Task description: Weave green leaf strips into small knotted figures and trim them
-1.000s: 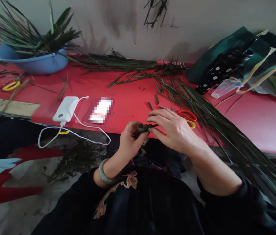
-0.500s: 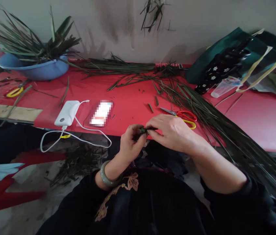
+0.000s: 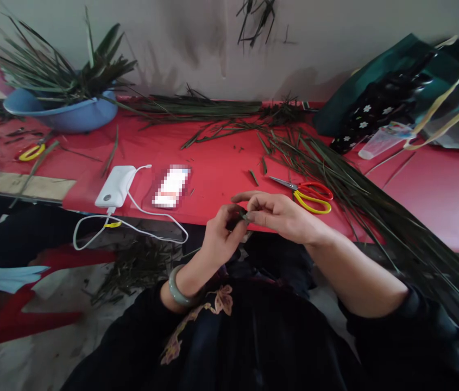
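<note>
From where I watch, the left hand (image 3: 221, 234) pinches a small leaf piece (image 3: 243, 215) between thumb and curled fingers, while the right hand (image 3: 284, 218) nips its right end between thumb and bent forefinger, another finger stretched out over it; the piece sits between the two sets of fingertips, just above the near edge of the red table cover (image 3: 217, 179); it is dark green, tiny and seemingly folded, its exact form mostly hidden from me by the fingers.

A pale green bangle (image 3: 177, 288) rings the left wrist; just beyond the right hand lie scissors (image 3: 295, 188), blades parted, one handle loop red and the other yellow; long dark leaf strips (image 3: 337, 168) run past them on the right; to the left I see a smartphone (image 3: 171, 187), its screen pixelated past reading, and a white power bank (image 3: 115, 186) with its cable; farther right, the print on a clear plastic cup (image 3: 384, 141) is too small for me to read.

Against half a second ago, the right fingers have curled more tightly, with one now extended; the scissors' yellow loop, partly covered then, shows whole.
</note>
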Motion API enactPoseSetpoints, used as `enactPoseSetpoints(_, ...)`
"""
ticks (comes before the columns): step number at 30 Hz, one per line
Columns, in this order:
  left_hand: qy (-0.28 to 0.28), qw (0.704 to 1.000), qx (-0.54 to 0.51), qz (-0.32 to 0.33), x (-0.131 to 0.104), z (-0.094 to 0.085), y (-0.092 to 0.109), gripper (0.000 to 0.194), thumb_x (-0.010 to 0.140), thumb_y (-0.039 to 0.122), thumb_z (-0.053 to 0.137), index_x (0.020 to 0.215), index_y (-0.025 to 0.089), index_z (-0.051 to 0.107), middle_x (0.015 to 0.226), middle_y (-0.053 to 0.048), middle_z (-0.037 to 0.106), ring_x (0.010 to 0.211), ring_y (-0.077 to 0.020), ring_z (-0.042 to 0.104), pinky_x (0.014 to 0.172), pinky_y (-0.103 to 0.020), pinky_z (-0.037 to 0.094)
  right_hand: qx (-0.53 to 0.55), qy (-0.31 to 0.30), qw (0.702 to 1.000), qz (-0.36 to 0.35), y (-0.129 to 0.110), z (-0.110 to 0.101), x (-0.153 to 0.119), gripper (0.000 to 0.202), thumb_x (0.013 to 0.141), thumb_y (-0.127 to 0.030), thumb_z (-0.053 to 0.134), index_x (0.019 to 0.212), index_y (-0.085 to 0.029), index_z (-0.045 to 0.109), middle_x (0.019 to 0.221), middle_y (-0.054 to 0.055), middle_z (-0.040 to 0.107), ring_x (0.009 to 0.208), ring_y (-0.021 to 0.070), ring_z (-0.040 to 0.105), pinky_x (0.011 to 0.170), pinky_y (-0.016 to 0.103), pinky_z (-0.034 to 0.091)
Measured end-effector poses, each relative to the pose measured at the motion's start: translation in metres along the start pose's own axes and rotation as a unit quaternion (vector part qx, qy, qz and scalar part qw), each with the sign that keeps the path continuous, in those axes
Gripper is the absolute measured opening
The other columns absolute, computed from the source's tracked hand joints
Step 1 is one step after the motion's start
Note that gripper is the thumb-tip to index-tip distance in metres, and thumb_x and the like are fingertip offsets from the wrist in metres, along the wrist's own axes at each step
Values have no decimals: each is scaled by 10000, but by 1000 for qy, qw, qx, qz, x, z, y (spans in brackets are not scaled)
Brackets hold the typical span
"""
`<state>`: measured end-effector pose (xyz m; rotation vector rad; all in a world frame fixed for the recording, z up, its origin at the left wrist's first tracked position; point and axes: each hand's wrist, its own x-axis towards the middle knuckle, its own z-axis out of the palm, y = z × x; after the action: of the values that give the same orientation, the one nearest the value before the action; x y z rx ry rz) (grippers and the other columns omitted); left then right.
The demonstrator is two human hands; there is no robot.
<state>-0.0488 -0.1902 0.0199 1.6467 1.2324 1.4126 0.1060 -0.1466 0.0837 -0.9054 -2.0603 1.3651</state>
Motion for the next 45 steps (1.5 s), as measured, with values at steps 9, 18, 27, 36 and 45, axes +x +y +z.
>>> enactPoseSetpoints(9, -79, 948, -282, -123, -2, 6, -1, 261, 766, 317, 664, 912, 190, 489, 601, 53, 567, 434, -40, 467, 411, -155, 361, -156, 57, 986, -15, -1, -28, 7, 206, 800, -379, 587, 771, -177, 614, 680, -4, 613, 638, 113, 543, 612, 250, 410)
enactPoseSetpoints(18, -51, 901, -403, -153, -2, 1, 1, 385, 680, 401, 743, 953, 231, 531, 634, 29, 610, 448, -74, 536, 321, -156, 317, -62, 36, 997, 37, 20, -17, -3, 188, 797, -288, 545, 895, -183, 666, 730, 1, 678, 670, 113, 612, 647, 247, 461)
enactPoseSetpoints(27, 5, 900, -398, -178, 1, 3, 1, 373, 649, 459, 741, 853, 225, 534, 652, 32, 577, 462, -68, 515, 322, -165, 322, -161, 37, 985, 49, 20, -13, -16, 111, 797, -225, 541, 851, -173, 624, 833, 25, 701, 782, 136, 637, 724, 265, 458)
enactPoseSetpoints(36, 0, 950, -299, -90, -2, 7, -4, 431, 623, 404, 779, 929, 205, 551, 646, 49, 563, 477, -46, 504, 412, -154, 382, -230, 65, 971, 14, 10, 1, -15, 221, 874, -267, 477, 972, -193, 660, 711, -3, 673, 601, 93, 584, 580, 209, 393)
enactPoseSetpoints(45, 44, 999, -13, -3, -1, -1, -1, 198, 758, 334, 665, 852, 185, 574, 738, 10, 603, 647, -88, 557, 597, -213, 456, -258, 46, 965, -3, 19, 2, -23, 310, 868, -211, 457, 1103, -242, 656, 964, 20, 740, 849, 150, 694, 729, 241, 493)
